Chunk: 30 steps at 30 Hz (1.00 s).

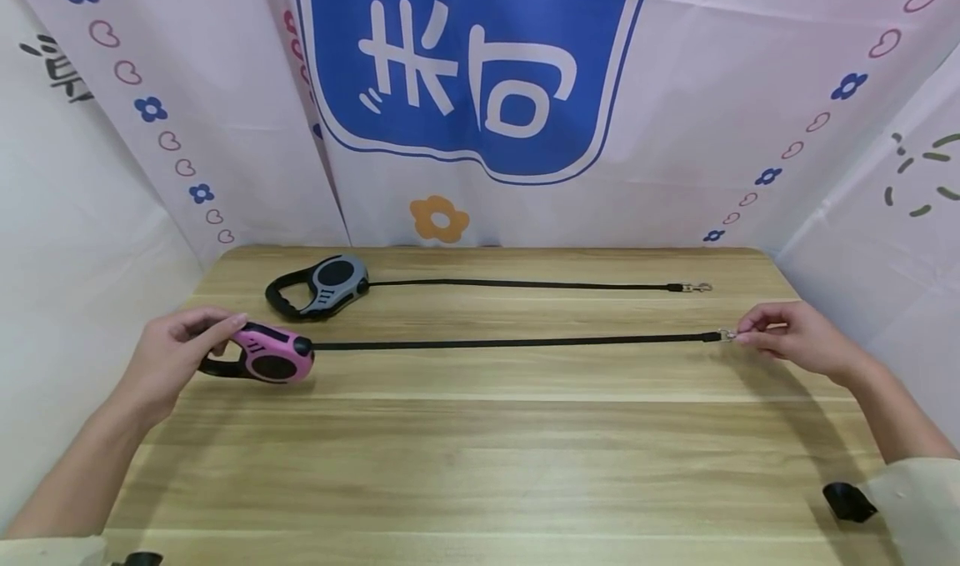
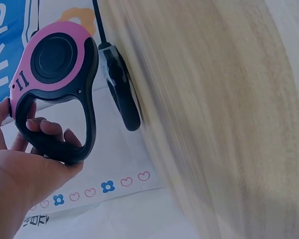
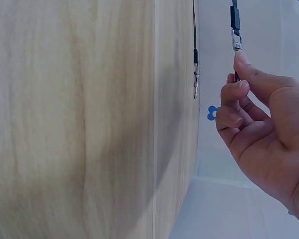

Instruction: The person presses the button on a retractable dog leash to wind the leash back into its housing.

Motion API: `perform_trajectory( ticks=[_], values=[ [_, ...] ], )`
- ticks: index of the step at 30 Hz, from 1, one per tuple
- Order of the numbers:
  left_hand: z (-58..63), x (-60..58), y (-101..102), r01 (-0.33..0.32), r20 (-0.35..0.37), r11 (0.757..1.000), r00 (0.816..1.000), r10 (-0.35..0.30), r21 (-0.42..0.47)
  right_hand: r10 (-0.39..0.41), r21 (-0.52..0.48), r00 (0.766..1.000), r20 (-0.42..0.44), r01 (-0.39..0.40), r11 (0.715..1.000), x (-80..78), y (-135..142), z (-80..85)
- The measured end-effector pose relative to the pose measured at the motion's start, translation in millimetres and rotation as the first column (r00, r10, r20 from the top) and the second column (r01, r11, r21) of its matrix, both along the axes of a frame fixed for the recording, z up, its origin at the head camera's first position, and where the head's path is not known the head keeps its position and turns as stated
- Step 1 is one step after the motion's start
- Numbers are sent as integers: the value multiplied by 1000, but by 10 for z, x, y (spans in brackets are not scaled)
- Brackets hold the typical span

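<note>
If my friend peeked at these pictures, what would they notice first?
Probably the big blue sign with white writing, on the cloth behind the table. Then the bright pink leash reel, gripped in the left hand, its black strap stretching across to the metal clip that the right hand pinches. A gray leash reel lies farther back.
</note>
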State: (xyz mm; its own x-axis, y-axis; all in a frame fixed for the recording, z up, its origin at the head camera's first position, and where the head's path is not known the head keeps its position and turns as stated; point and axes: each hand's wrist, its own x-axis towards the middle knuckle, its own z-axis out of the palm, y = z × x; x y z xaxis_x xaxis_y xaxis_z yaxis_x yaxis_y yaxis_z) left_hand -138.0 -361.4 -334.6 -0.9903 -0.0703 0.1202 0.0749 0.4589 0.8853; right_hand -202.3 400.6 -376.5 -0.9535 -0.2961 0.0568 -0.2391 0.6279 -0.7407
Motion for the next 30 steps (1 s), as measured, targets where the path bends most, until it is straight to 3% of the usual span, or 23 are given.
perform_trajectory(
  ticks=[6, 11, 14, 18, 30],
  values=[
    [30, -12, 4, 21, 27, 998, 999, -23, 68, -27, -7, 1000, -5, 27, 1000, 4, 6, 27],
    [42, -12, -11, 77, 66, 986, 994, -88, 146, -45, -46, 999, -17, 44, 998, 0, -4, 40],
    [49, -12, -27, 117, 88, 987, 988, -126, 108, -73, -47, 997, -30, 71, 996, -3, -20, 65],
    [60, -17, -30, 176, 94, 984, 980, -174, -10, -115, -35, 993, -32, 114, 993, -1, -46, 100],
    [127, -23, 11, 345, 112, 925, 937, -330, -158, -168, -73, 984, -59, 163, 984, -57, -37, 104]
  ],
)
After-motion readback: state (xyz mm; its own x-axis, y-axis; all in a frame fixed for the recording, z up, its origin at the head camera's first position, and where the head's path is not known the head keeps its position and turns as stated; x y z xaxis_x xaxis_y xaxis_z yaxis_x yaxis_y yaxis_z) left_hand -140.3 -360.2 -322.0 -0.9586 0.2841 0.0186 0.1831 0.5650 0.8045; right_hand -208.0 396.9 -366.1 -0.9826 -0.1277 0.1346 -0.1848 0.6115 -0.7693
